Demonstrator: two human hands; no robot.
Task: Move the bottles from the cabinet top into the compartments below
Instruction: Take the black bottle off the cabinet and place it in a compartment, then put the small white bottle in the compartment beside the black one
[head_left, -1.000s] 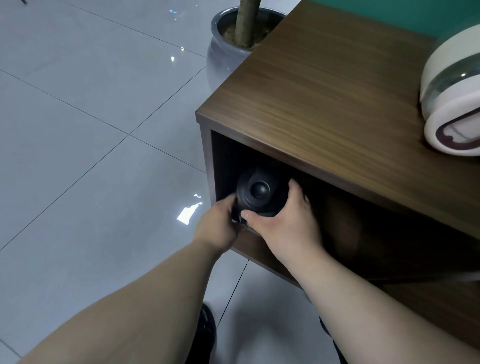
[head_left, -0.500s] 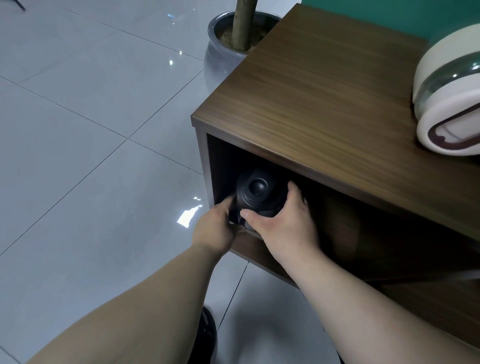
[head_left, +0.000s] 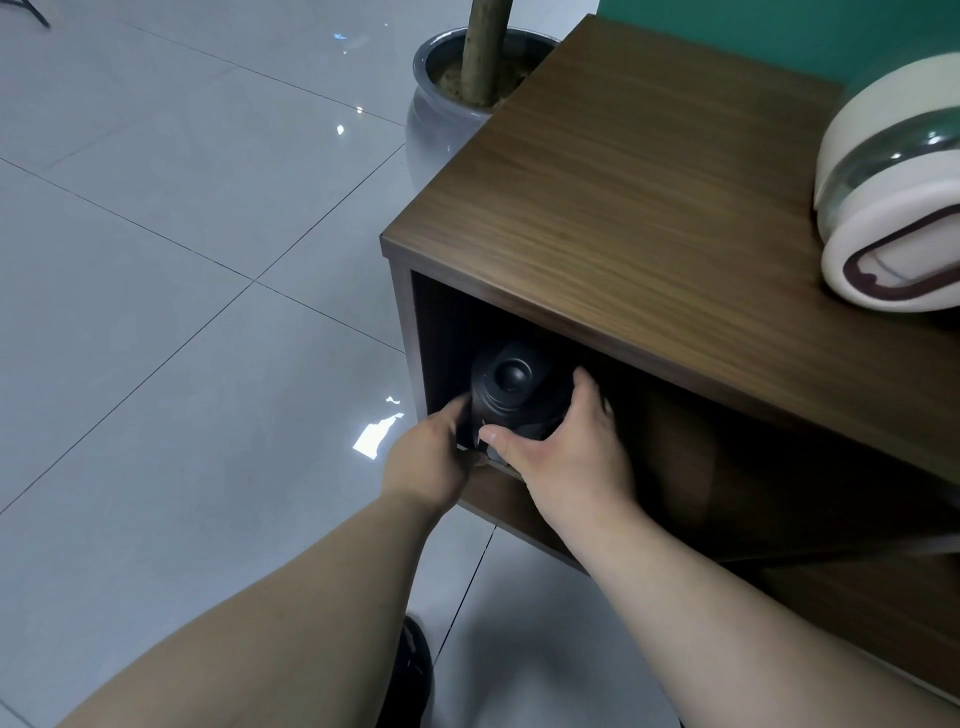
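A black bottle with a round cap stands inside the left compartment of the brown wooden cabinet, near the opening. My left hand grips its left side and my right hand wraps its right side and front. The bottle's lower body is hidden by my hands. A cream and green bottle lies on its side on the cabinet top at the right edge of the view.
A grey plant pot with a stem stands on the floor just left of the cabinet's far corner. Glossy grey floor tiles spread to the left. My dark shoe shows between my forearms. A green wall is behind the cabinet.
Both hands and the black bottle stay in the same place in the compartment. The view has shifted slightly, bringing more of the cream and green bottle into sight.
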